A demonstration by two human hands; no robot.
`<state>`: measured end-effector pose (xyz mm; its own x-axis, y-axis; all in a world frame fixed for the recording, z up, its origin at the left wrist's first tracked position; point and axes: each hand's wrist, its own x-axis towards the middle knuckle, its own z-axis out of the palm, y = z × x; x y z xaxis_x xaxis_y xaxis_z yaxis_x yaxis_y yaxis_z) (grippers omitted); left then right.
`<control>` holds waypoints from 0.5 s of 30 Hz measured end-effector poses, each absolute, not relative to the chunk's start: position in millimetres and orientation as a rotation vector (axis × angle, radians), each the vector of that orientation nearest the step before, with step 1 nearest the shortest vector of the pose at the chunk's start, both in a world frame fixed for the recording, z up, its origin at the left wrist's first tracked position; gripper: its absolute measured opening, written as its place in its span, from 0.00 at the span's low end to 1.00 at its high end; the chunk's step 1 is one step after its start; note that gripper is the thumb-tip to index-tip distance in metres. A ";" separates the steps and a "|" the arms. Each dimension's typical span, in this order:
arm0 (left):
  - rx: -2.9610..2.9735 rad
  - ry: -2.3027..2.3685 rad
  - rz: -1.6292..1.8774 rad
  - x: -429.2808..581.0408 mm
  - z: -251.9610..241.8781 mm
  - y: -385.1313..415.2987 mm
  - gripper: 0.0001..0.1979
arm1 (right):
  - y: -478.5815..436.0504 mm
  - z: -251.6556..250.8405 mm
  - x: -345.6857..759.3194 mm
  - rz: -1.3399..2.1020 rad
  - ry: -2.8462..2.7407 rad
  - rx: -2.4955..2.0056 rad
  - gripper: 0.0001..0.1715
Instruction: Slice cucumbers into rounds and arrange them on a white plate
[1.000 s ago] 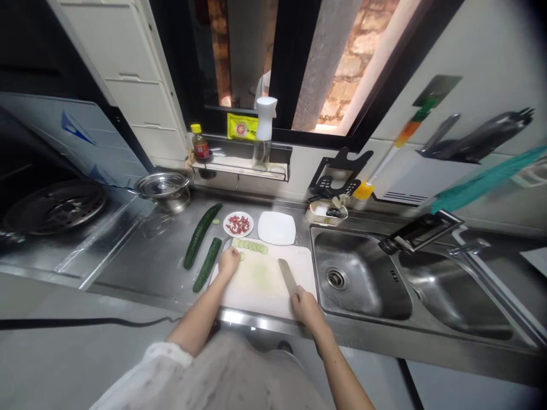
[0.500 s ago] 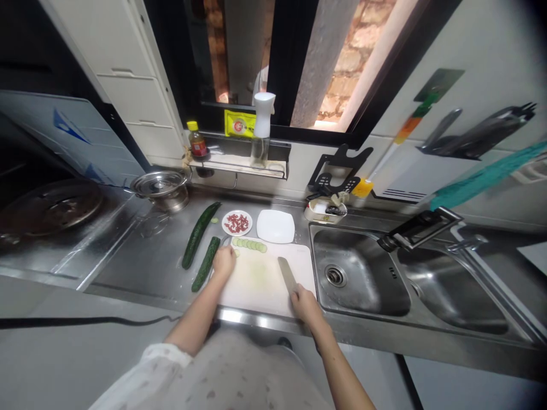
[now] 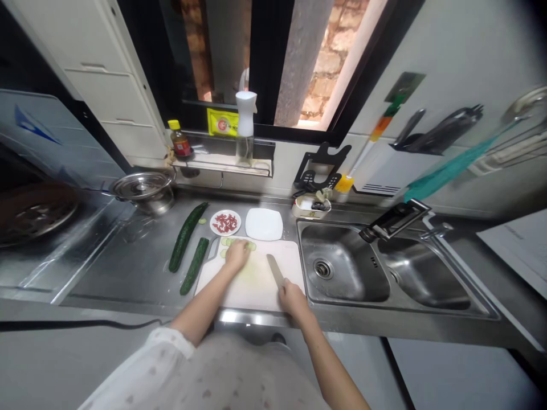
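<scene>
Right hand [image 3: 293,299], at board's [image 3: 256,285] near edge: closed round knife [image 3: 276,270] handle, blade over board. Left hand [image 3: 237,254], at far edge: palm down over cucumber slices [image 3: 252,246]; grip cannot be told. Two whole cucumbers [image 3: 194,265] just left of board. Two plates [image 3: 264,224] beyond far edge.

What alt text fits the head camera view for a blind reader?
A person's left hand rests over cucumber slices on a white cutting board; the right hand holds a knife. Two cucumbers lie left, a sink right.
</scene>
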<state>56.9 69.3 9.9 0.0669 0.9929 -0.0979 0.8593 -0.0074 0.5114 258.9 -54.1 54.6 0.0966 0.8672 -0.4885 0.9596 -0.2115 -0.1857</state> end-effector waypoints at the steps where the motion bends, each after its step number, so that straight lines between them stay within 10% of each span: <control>1: 1.927 1.831 0.382 59.8 10.5 71.8 0.14 | -54.5 54.5 258.7 -0.759 1.846 2.185 0.17; 15: 2.172 1.763 0.151 72.8 8.7 86.4 0.13 | -53.6 56.1 258.2 -0.813 1.810 2.190 0.17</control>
